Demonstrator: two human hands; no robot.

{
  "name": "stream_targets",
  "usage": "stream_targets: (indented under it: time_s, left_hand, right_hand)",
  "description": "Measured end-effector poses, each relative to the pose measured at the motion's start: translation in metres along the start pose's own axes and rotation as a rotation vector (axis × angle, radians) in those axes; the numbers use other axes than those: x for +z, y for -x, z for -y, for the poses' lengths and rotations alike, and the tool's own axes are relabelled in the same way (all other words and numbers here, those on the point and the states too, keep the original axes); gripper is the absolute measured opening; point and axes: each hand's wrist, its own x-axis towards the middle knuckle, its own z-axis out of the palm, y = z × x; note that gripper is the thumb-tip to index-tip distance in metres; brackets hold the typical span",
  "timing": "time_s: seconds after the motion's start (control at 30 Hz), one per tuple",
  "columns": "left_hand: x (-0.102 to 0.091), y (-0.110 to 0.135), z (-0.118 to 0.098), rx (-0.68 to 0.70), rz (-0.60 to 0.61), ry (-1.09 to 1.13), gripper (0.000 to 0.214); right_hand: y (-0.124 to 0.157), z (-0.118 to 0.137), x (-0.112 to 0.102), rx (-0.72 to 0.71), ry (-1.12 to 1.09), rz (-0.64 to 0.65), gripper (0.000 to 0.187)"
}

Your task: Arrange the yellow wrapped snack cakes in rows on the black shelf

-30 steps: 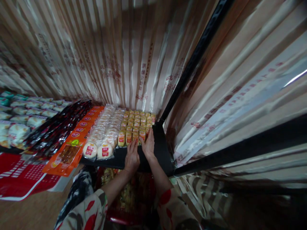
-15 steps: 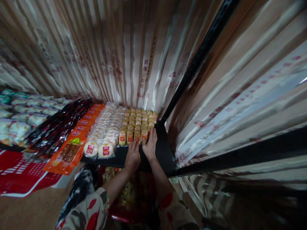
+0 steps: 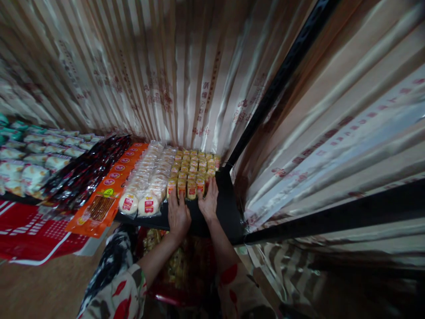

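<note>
Rows of small yellow wrapped snack cakes [image 3: 191, 188] with red labels stand on the black shelf [image 3: 229, 208]. My left hand [image 3: 178, 215] has its fingers stretched out against the front of the leftmost cakes. At the right front corner of the block, my right hand [image 3: 209, 200] lies with straight fingers along the cakes' side. Neither hand grips anything. Directly left of the cakes are two rows of round white packaged pastries [image 3: 148, 204] with red labels.
Further left lie orange snack packs [image 3: 101, 208], dark shiny packets [image 3: 86, 166] and white packaged items [image 3: 35, 177]. A red basket [image 3: 181, 297] with yellow wrapped items sits below the shelf. Curtains [image 3: 186, 75] hang behind, beside a black post [image 3: 265, 102].
My left hand has moved left along the front of the yellow cakes, and its fingers have spread. My right hand stays at the right front corner. The view has shifted slightly.
</note>
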Motion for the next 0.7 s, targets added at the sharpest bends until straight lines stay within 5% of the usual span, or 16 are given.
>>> stream_targets:
  time_s: [0.43, 0.7]
  left_hand:
    - [0.011, -0.017, 0.017, 0.139, 0.099, -0.038, 0.046]
    - [0.007, -0.020, 0.018, 0.129, 0.011, -0.035, 0.041]
  right_hand:
    - [0.001, -0.002, 0.001, -0.003, -0.015, -0.026, 0.061]
    - [0.000, -0.002, 0.002, -0.003, -0.027, -0.030, 0.061]
